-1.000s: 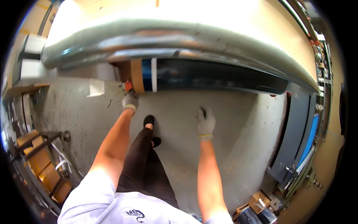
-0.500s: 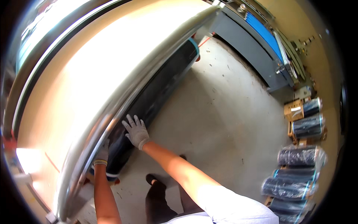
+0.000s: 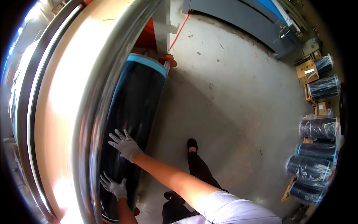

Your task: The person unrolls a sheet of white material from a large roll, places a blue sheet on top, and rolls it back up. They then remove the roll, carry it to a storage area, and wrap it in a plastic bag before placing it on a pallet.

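Note:
A large roll of black sheet material (image 3: 130,99) lies below the edge of a machine, with blue tape (image 3: 147,62) around its far end. My right hand (image 3: 126,145), in a grey knit glove, rests on the roll with its fingers spread. Nearer to me, my left hand (image 3: 115,186), gloved alike, lies on the same roll, fingers stretched out beside the metal roller. Neither hand grips anything. An orange-red flange (image 3: 167,61) sits at the roll's far end. The roll's near end is partly hidden by my left forearm.
Along the left runs a shiny metal roller (image 3: 86,149) beside a pale, brightly lit surface (image 3: 61,93). A grey machine cabinet (image 3: 231,22) stands at the far side. Plastic-wrapped black rolls (image 3: 309,166) and a cardboard box (image 3: 307,70) line the right. A red hose (image 3: 179,31) crosses the floor.
My view has turned and shifted toward the roll's far end. My left hand, partly hidden by the roller before, now shows fully on the roll. My feet have stepped to new places.

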Demonstrator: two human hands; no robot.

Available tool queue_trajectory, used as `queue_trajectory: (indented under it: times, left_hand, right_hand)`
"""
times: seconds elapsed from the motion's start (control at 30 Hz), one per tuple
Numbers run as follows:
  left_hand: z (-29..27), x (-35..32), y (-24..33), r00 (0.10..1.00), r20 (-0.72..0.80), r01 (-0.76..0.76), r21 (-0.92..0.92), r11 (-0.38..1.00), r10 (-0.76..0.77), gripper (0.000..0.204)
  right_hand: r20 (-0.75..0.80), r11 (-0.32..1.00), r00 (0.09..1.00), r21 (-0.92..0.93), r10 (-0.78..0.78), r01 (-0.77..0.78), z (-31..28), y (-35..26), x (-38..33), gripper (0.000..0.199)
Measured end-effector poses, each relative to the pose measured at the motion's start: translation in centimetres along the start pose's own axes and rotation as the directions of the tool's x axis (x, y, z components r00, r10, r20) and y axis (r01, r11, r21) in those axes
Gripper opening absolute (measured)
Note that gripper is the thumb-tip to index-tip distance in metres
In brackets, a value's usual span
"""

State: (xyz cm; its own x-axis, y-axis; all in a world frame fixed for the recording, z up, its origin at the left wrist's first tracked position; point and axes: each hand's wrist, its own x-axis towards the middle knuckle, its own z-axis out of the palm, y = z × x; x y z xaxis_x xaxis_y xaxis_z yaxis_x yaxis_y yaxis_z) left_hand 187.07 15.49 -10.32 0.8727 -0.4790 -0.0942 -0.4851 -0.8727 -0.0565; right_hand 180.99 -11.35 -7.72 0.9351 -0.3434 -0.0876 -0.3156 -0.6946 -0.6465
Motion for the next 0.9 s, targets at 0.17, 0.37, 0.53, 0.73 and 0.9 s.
queue_trajectory:
  times: [0.17, 0.37, 0.53, 0.73, 0.9]
  left_hand:
    - [1.3, -1.0, 3.1, 0.999, -0.035, 0.045, 0.196, 0.98, -0.039, 0.128]
    - [-0.7, -0.7, 5.7, 0.988, 0.083, 0.107, 0.22, 0.97, -0.128, 0.129]
    - [-1.8, 3.0, 8.7, 0.976, 0.069, 0.204, 0.015, 0.979, -0.205, 0.117]
    - [-0.5, 14.0, 21.8, 0.994, 0.009, 0.113, -0.057, 0.992, -0.112, 0.111]
    - [0.0, 14.7, 20.4, 0.999, 0.001, 0.039, -0.086, 0.996, -0.039, 0.106]
  right_hand:
    - [0.027, 0.996, 0.996, -0.038, -0.084, 0.085, -3.3, 7.5, 4.2, 0.056]
    - [0.081, 0.988, 0.987, -0.064, -0.138, 0.144, -3.3, 8.7, 5.0, 0.052]
    - [0.016, 0.98, 0.98, 0.03, -0.199, 0.199, -4.2, 10.1, 6.6, 0.037]
    - [0.163, 0.943, 0.938, 0.184, -0.306, 0.276, -8.0, 12.8, 9.5, 0.028]
    - [-0.23, 0.964, 0.969, 0.266, 0.09, -0.027, -12.3, 19.2, 8.3, 0.014]
